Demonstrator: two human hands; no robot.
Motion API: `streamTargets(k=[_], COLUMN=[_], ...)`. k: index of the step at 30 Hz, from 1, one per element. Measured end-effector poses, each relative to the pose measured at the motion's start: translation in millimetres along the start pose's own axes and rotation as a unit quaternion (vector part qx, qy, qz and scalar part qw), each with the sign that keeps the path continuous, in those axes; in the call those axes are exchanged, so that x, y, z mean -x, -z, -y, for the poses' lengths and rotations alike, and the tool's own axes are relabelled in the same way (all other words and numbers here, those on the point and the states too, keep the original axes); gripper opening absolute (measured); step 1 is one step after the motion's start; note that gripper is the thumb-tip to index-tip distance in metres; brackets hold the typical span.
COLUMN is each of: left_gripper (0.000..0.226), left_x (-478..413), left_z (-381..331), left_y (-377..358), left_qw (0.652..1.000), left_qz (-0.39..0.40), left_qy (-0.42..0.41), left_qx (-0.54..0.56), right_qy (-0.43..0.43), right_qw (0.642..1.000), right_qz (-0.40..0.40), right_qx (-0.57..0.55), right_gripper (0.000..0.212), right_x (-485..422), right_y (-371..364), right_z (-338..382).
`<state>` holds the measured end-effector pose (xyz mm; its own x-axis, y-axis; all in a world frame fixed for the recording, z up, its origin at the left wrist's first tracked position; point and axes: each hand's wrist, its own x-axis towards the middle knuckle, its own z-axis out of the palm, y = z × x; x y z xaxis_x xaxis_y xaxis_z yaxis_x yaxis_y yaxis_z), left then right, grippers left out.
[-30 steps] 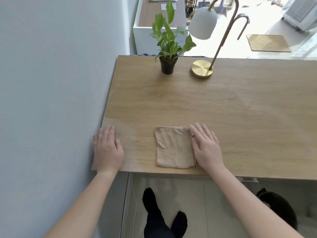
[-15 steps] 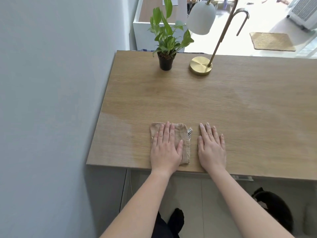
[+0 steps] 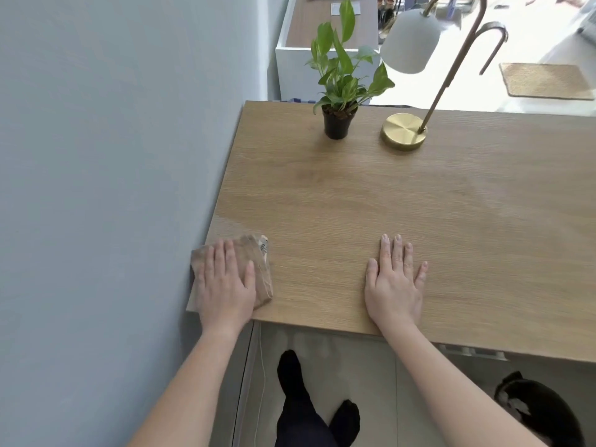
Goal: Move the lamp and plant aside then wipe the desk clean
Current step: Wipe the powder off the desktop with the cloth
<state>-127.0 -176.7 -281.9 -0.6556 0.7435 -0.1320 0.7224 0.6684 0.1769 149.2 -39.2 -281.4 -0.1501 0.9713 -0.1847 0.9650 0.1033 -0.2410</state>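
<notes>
desk (image 3: pixel 354 195): plant (image 3: pixel 337 123), lamp (image 3: pixel 403 131) far edge | left hand (image 3: pixel 225 285) flat on cloth (image 3: pixel 263 285) by wall (image 3: pixel 96 156) | right hand (image 3: pixel 395 285) flat

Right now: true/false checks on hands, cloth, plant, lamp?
1. The left hand presses flat on the cloth at the near left corner of the desk. True.
2. The plant stands left of the lamp base. True.
3. The right hand holds the lamp. False: it lies flat on bare desk, apart from the lamp.
4. The plant has tipped over. False: it stands upright.
5. The cloth lies between the hands. False: it is under the left hand, by the wall.
</notes>
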Motion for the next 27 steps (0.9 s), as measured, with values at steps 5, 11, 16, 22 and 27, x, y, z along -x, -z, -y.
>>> streamTargets(k=[5, 11, 16, 22, 27], left_gripper=[0.083, 0.079, 0.08, 0.084, 0.083], left_x=[-48, 28, 40, -37, -103], left_z=[-41, -5, 67, 45, 2], left_y=[7, -1, 8, 15, 19], left_qw=[0.999, 0.994, 0.995, 0.991, 0.995], left_qz=[0.001, 0.024, 0.025, 0.029, 0.019], left_qy=[0.032, -0.107, -0.094, -0.126, -0.099], left_qx=[0.024, -0.011, -0.023, -0.013, -0.001], right_qy=[-0.001, 0.003, 0.003, -0.003, -0.005], right_qw=[1.0, 1.0, 1.0, 1.0, 1.0], right_qz=[-0.001, 0.007, 0.008, -0.002, -0.008], right_qx=[0.01, 0.011, 0.019, 0.024, 0.026], right_gripper=[0.063, 0.063, 0.064, 0.064, 0.064], right_x=[0, 2, 3, 3, 1], right_y=[0, 2, 0, -1, -2], right_z=[1, 0, 2, 5, 6])
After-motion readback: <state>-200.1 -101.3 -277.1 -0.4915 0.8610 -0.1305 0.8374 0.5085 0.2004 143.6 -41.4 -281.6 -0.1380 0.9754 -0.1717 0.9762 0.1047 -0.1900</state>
